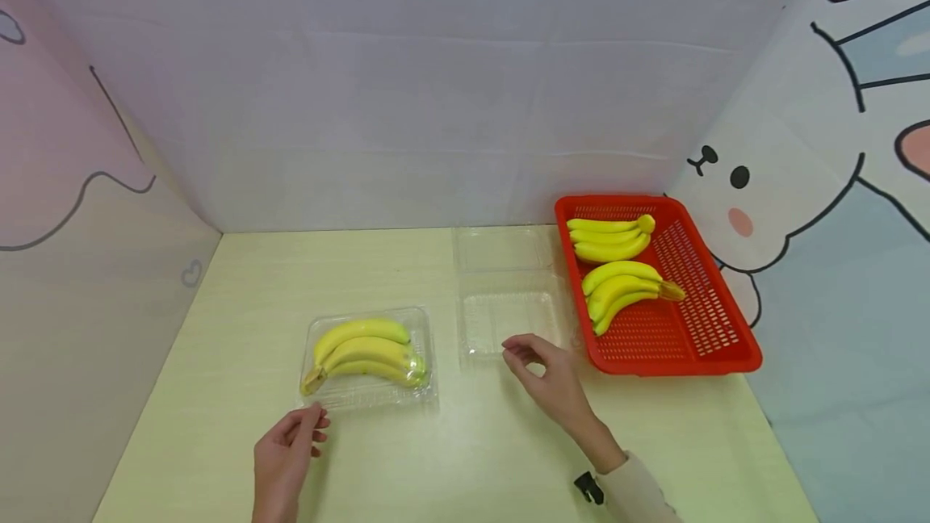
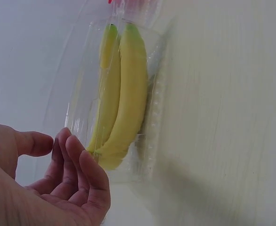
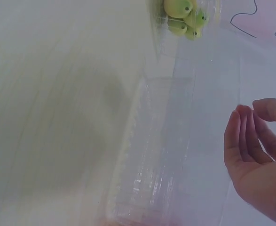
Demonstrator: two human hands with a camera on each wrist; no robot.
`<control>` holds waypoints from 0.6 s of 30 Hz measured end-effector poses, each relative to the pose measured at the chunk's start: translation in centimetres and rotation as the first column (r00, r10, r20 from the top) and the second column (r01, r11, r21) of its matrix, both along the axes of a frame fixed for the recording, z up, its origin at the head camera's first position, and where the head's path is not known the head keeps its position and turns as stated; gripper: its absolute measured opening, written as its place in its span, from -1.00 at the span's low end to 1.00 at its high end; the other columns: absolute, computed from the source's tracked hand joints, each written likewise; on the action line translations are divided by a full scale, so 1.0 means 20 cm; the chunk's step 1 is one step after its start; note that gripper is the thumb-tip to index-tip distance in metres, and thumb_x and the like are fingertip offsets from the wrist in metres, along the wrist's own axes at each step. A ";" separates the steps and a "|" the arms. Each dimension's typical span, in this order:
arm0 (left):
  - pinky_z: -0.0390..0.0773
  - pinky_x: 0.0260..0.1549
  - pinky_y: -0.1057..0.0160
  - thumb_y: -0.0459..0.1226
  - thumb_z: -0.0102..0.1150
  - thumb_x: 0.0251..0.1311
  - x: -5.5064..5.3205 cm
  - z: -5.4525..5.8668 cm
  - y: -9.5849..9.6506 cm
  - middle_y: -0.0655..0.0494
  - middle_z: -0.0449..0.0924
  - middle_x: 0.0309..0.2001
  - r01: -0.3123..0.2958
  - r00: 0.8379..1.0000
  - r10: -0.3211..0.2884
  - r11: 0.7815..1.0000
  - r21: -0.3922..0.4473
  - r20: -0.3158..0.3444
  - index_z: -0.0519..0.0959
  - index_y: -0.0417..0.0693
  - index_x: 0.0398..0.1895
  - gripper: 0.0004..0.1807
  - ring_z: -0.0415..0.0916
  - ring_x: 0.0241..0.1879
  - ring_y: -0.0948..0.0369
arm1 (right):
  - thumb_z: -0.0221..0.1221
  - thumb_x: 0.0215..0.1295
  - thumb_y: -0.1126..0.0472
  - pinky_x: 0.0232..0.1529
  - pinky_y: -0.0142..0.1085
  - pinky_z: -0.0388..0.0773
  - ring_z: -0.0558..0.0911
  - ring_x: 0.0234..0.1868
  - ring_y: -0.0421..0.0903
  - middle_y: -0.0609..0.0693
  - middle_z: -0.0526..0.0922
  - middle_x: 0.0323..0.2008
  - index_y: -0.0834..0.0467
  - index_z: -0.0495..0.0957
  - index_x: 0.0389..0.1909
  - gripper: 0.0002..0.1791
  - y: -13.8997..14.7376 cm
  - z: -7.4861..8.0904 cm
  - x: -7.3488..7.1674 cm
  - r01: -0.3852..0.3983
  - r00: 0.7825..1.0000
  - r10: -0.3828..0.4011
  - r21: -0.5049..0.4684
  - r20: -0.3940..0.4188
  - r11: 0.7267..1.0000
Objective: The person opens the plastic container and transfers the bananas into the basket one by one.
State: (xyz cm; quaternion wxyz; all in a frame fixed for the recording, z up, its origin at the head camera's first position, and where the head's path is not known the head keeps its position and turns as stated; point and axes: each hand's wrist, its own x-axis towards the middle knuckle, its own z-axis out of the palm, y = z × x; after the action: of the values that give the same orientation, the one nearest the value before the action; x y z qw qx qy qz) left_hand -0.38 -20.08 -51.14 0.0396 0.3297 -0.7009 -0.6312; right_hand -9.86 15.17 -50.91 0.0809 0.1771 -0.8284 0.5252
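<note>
A bunch of yellow bananas (image 1: 366, 353) lies inside a clear plastic box (image 1: 423, 325), with clear plastic over it. Close to the box's near left corner is my left hand (image 1: 286, 446), its fingers loosely bent and holding nothing; whether it touches the rim I cannot tell. A second clear plastic box (image 1: 472, 321) lies unfolded to the right, with no fruit in it. My right hand (image 1: 548, 378) hovers at its near right side, thumb and fingertips close together around nothing. In the right wrist view that box (image 3: 149, 165) stands beside the hand.
A red basket (image 1: 715, 337) at the right holds two banana bunches, one at the back (image 1: 610, 239) and one in front (image 1: 621, 289). A black buckle (image 1: 588, 488) lies by the right sleeve. Printed cloth walls (image 1: 436, 119) border the pale table (image 1: 240, 305).
</note>
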 end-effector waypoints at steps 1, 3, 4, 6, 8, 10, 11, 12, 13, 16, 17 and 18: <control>0.56 -0.53 0.38 -0.25 0.21 0.46 0.00 0.00 0.00 0.24 0.70 -0.48 -0.007 1.000 0.007 1.000 0.004 -0.006 0.68 -0.34 -0.20 -0.74 0.55 -0.51 0.34 | 0.36 0.33 0.33 -0.14 -0.33 0.69 0.68 -0.25 -0.20 -0.11 0.75 -0.23 0.13 0.70 -0.11 -0.85 -0.01 0.00 0.00 -0.001 1.000 0.001 -0.006 0.011 1.000; 0.55 -0.55 0.39 -0.26 0.21 0.45 0.00 -0.01 0.00 0.26 0.69 -0.50 -0.019 1.000 0.019 1.000 0.014 -0.016 0.69 -0.31 -0.24 -0.76 0.55 -0.52 0.34 | 0.35 0.35 0.31 -0.13 -0.34 0.69 0.68 -0.24 -0.20 -0.09 0.75 -0.23 0.11 0.69 -0.11 -0.86 -0.02 0.00 0.00 -0.005 0.999 0.006 -0.016 0.037 1.000; 0.55 -0.55 0.39 -0.26 0.22 0.45 0.00 -0.01 0.00 0.27 0.69 -0.51 -0.025 0.999 0.026 1.000 0.019 -0.020 0.69 -0.30 -0.25 -0.77 0.55 -0.52 0.34 | 0.34 0.35 0.31 -0.13 -0.33 0.69 0.68 -0.24 -0.19 -0.09 0.75 -0.23 0.11 0.69 -0.10 -0.86 -0.04 0.00 0.00 -0.010 0.999 0.011 -0.020 0.048 1.000; 0.55 -0.56 0.39 -0.26 0.23 0.44 0.00 -0.02 -0.02 0.28 0.69 -0.52 -0.036 0.999 0.037 0.999 0.019 -0.019 0.70 -0.28 -0.28 -0.77 0.55 -0.53 0.34 | 0.33 0.37 0.29 -0.12 -0.33 0.69 0.68 -0.23 -0.19 -0.08 0.75 -0.22 0.11 0.69 -0.10 -0.86 -0.06 0.00 0.00 -0.019 0.997 0.020 -0.023 0.074 1.000; 0.54 -0.57 0.39 -0.26 0.23 0.44 0.01 -0.02 -0.02 0.28 0.68 -0.52 -0.045 0.999 0.046 0.999 0.022 -0.013 0.70 -0.26 -0.30 -0.78 0.55 -0.54 0.34 | 0.33 0.37 0.29 -0.12 -0.33 0.69 0.68 -0.22 -0.19 -0.10 0.74 -0.21 0.10 0.69 -0.09 -0.86 -0.08 -0.01 0.01 -0.023 0.996 0.025 -0.024 0.085 0.999; 0.55 -0.57 0.38 -0.25 0.23 0.44 0.01 -0.02 -0.03 0.28 0.69 -0.52 -0.048 0.999 0.048 0.999 0.016 -0.003 0.70 -0.26 -0.29 -0.77 0.55 -0.53 0.34 | 0.33 0.37 0.29 -0.12 -0.33 0.70 0.68 -0.23 -0.19 -0.13 0.73 -0.22 0.09 0.69 -0.09 -0.85 -0.10 -0.01 0.02 -0.026 0.995 0.029 -0.027 0.096 0.999; 0.55 -0.57 0.38 -0.25 0.23 0.44 0.01 -0.02 -0.04 0.28 0.68 -0.52 -0.047 0.999 0.047 0.999 0.011 0.004 0.70 -0.26 -0.29 -0.77 0.55 -0.53 0.34 | 0.34 0.37 0.29 -0.12 -0.33 0.70 0.68 -0.23 -0.20 -0.14 0.73 -0.22 0.08 0.69 -0.09 -0.85 -0.10 -0.02 0.02 -0.027 0.994 0.030 -0.031 0.101 0.999; 0.55 -0.57 0.38 -0.26 0.22 0.44 0.01 -0.02 -0.04 0.28 0.69 -0.52 -0.047 0.999 0.047 0.999 0.010 0.007 0.70 -0.26 -0.28 -0.78 0.55 -0.53 0.34 | 0.34 0.36 0.29 -0.13 -0.32 0.70 0.68 -0.23 -0.19 -0.14 0.73 -0.23 0.08 0.69 -0.09 -0.86 -0.11 -0.02 0.03 -0.030 0.994 0.034 -0.038 0.101 0.999; 0.55 -0.57 0.38 -0.26 0.22 0.45 0.00 -0.02 -0.04 0.28 0.69 -0.51 -0.046 0.999 0.046 0.999 0.006 0.009 0.69 -0.27 -0.27 -0.77 0.55 -0.53 0.34 | 0.34 0.36 0.29 -0.13 -0.31 0.71 0.68 -0.24 -0.19 -0.14 0.73 -0.23 0.09 0.69 -0.09 -0.86 -0.11 -0.03 0.03 -0.034 0.994 0.038 -0.042 0.099 0.999; 0.55 -0.57 0.38 -0.25 0.22 0.45 0.00 -0.02 -0.05 0.27 0.69 -0.51 -0.048 0.999 0.048 0.999 -0.005 0.013 0.69 -0.29 -0.26 -0.76 0.56 -0.53 0.34 | 0.35 0.36 0.29 -0.15 -0.27 0.72 0.68 -0.25 -0.16 -0.11 0.73 -0.25 0.14 0.69 -0.09 -0.86 -0.13 -0.03 0.03 -0.050 0.992 0.056 -0.063 0.111 0.997; 0.55 -0.57 0.38 -0.24 0.23 0.45 0.00 -0.03 -0.06 0.27 0.69 -0.51 -0.051 0.999 0.051 0.999 -0.008 0.015 0.69 -0.28 -0.27 -0.76 0.56 -0.53 0.34 | 0.35 0.36 0.29 -0.15 -0.27 0.72 0.68 -0.25 -0.15 -0.11 0.73 -0.25 0.15 0.69 -0.09 -0.85 -0.14 -0.03 0.03 -0.051 0.991 0.059 -0.069 0.116 0.996; 0.55 -0.58 0.38 -0.24 0.23 0.44 0.00 -0.03 -0.06 0.27 0.69 -0.51 -0.053 0.998 0.053 0.999 -0.009 0.015 0.69 -0.27 -0.27 -0.76 0.56 -0.53 0.34 | 0.35 0.36 0.29 -0.15 -0.26 0.72 0.68 -0.25 -0.14 -0.10 0.73 -0.25 0.17 0.69 -0.09 -0.85 -0.15 -0.04 0.04 -0.053 0.991 0.061 -0.071 0.122 0.996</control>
State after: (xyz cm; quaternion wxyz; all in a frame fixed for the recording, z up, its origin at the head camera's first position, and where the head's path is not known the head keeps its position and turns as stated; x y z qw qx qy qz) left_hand -0.43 -21.33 -51.69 0.0524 0.3530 -0.6949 -0.6243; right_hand -9.16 12.16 -51.62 0.0200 0.1647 -0.8083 0.5649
